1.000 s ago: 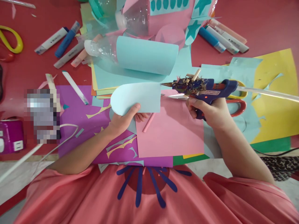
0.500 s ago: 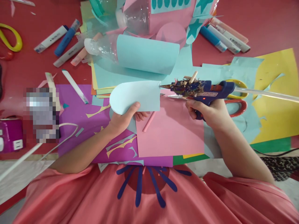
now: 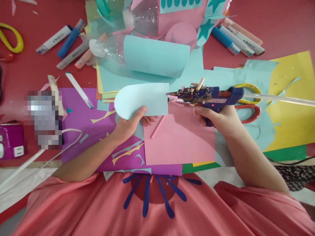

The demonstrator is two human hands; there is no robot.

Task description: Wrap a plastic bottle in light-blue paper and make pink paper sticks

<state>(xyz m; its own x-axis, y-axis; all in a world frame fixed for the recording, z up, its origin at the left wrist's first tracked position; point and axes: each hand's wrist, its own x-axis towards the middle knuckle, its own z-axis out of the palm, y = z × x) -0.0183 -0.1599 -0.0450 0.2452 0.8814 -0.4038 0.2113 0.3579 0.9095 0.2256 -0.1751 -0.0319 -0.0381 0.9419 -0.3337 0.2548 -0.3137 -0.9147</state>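
Note:
A light blue paper piece, rounded at its left end and straight at its right, is pinched in my left hand, thumb on top and fingers underneath. My right hand is wrapped round the handle of a dark blue hot glue gun, whose nozzle points left at the paper's right edge. A thin shiny line runs along the upper part of that edge. Stringy debris and a short stick cling to the gun's front, and a clear glue stick juts from its back. Under the hands lies pink paper.
Behind lies a plastic bottle wrapped in light blue paper, with a pink-wrapped bottle beyond it. Markers lie on both sides. Scissors rest under the glue gun. Purple paper with scraps and a white cable are at left.
The glue gun's nozzle has moved slightly down and left along the paper's right edge. A shiny line now shows at the upper part of that edge. My left hand's grip is unchanged.

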